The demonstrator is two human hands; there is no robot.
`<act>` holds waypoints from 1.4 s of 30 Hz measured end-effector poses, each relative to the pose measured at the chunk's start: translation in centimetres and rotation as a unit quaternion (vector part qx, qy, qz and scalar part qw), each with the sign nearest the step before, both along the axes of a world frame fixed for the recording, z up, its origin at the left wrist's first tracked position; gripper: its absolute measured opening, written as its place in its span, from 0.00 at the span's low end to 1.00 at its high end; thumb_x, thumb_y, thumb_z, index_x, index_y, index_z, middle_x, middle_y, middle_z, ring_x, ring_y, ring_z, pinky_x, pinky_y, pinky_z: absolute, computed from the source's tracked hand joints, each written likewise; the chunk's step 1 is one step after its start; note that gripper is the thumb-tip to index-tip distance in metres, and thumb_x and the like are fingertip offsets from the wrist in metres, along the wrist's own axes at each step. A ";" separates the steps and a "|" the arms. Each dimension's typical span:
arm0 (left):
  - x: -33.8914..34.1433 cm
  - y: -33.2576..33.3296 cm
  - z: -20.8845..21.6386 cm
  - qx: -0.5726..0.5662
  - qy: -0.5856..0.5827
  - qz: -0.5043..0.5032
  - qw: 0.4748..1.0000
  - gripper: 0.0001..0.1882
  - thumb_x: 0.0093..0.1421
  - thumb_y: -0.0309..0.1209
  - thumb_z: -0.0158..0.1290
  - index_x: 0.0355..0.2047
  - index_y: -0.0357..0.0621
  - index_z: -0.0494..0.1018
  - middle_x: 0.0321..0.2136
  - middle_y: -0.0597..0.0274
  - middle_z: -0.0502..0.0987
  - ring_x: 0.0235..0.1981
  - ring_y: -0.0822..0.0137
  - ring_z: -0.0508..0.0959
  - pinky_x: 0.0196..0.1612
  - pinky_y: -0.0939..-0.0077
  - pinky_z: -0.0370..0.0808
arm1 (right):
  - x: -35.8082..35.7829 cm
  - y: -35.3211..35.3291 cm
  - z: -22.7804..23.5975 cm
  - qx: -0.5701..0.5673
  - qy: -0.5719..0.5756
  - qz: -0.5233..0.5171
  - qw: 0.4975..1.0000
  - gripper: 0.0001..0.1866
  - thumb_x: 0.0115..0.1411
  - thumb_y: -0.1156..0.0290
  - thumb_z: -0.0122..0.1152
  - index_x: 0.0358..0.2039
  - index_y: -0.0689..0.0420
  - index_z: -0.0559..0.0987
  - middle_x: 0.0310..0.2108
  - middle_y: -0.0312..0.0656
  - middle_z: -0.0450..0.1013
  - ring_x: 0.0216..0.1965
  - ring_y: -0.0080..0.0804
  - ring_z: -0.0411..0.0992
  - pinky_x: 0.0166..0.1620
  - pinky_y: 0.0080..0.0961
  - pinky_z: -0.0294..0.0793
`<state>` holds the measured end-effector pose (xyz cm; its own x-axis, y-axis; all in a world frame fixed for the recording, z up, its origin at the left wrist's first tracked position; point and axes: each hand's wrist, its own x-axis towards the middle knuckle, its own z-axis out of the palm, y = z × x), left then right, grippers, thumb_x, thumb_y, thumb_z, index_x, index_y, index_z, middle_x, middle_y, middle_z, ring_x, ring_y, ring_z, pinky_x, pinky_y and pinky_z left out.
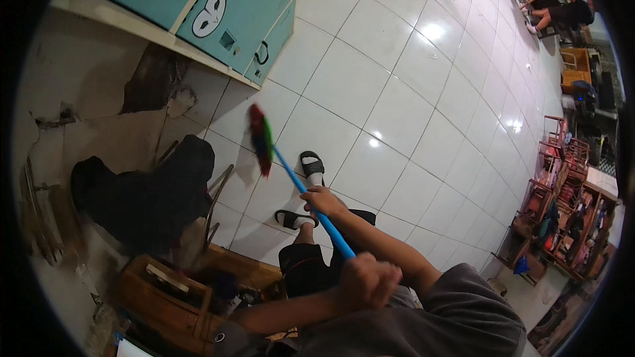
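A broom with a light-blue handle (288, 167) slants away from my body toward the left. Its head (260, 139), with a green strip and red and dark bristles, is somewhat blurred and appears near the tiled floor; I cannot tell whether it touches. My left hand (369, 280) is closed round the upper end of the handle, close to my torso. Farther down the handle, my right hand (321, 200) is wrapped round it, with the forearm crossing from the lower right. My feet in black sandals (311, 164) stand beside the handle.
A teal cabinet (245, 10) stands beyond the broom head. At left, a dark cloth (149, 192) drapes over a metal-legged seat beside a wooden piece of furniture (165, 297). White tiled floor (357, 73) stretches rightward to stacked wooden chairs (562, 158). Another person (562, 14) sits at far right.
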<state>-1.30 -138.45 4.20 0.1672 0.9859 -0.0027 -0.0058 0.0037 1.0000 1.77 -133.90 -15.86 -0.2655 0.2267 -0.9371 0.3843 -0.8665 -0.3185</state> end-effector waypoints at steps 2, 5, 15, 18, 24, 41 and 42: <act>0.6 0.7 -3.1 0.033 0.039 0.029 0.998 0.14 0.52 0.27 0.42 0.10 0.43 0.60 0.08 0.56 0.61 0.10 0.57 0.63 0.15 0.66 0.58 | 0.6 -0.3 -3.9 0.002 -0.015 0.065 0.998 0.15 0.49 0.66 0.53 0.32 0.65 0.74 0.19 0.46 0.71 0.14 0.32 0.69 0.16 0.26 0.69; 3.3 2.5 -6.5 0.188 0.067 0.050 0.979 0.06 0.52 0.26 0.43 0.20 0.38 0.66 0.12 0.56 0.68 0.11 0.59 0.65 0.16 0.67 0.59 | 5.0 3.4 -8.7 0.176 -0.035 0.276 0.944 0.13 0.49 0.68 0.54 0.34 0.62 0.75 0.20 0.44 0.72 0.14 0.30 0.70 0.18 0.25 0.70; 3.9 3.2 -7.4 0.096 0.045 0.059 0.993 0.21 0.55 0.30 0.45 0.06 0.42 0.59 0.07 0.52 0.61 0.12 0.53 0.64 0.20 0.63 0.59 | 13.1 14.9 -3.6 0.233 -0.138 -0.076 0.960 0.14 0.52 0.65 0.51 0.35 0.62 0.72 0.20 0.44 0.67 0.17 0.28 0.67 0.18 0.24 0.68; 1.7 1.6 -1.2 0.075 0.000 0.009 0.997 0.17 0.54 0.30 0.46 0.11 0.41 0.59 0.10 0.53 0.62 0.14 0.54 0.64 0.24 0.64 0.61 | 10.8 11.6 2.5 0.099 -0.009 -0.150 0.984 0.12 0.55 0.66 0.47 0.35 0.61 0.69 0.22 0.40 0.65 0.18 0.26 0.63 0.20 0.21 0.66; -8.0 -5.6 -3.1 -0.138 -0.034 0.340 0.930 0.07 0.55 0.31 0.48 0.30 0.41 0.66 0.27 0.61 0.69 0.31 0.67 0.70 0.37 0.74 0.66 | 7.2 5.9 6.6 -0.016 0.041 -0.183 0.982 0.06 0.56 0.70 0.45 0.23 0.52 0.62 0.14 0.29 0.58 0.11 0.16 0.56 0.12 0.15 0.56; -31.5 -10.1 -5.4 -0.243 0.412 0.790 0.383 0.47 0.37 0.57 0.58 0.43 0.26 0.58 0.39 0.41 0.64 0.44 0.44 0.63 0.48 0.55 0.59 | 0.6 3.9 11.6 -0.135 0.044 0.048 0.989 0.13 0.57 0.70 0.38 0.15 0.50 0.60 0.09 0.28 0.53 0.08 0.17 0.52 0.10 0.13 0.54; -31.7 -10.1 -4.0 -0.226 0.376 0.811 0.388 0.48 0.36 0.59 0.58 0.44 0.27 0.58 0.39 0.42 0.64 0.44 0.44 0.63 0.47 0.54 0.59 | 0.2 4.3 11.7 -0.127 0.041 0.042 0.990 0.13 0.57 0.70 0.38 0.15 0.50 0.60 0.09 0.28 0.53 0.08 0.17 0.52 0.10 0.13 0.54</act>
<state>-32.97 -148.60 0.20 -0.8871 -0.3352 0.3174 -0.0732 0.7810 0.6202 1.96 -129.63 -4.12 -0.3518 -0.0404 -0.9352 0.4409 -0.8884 -0.1274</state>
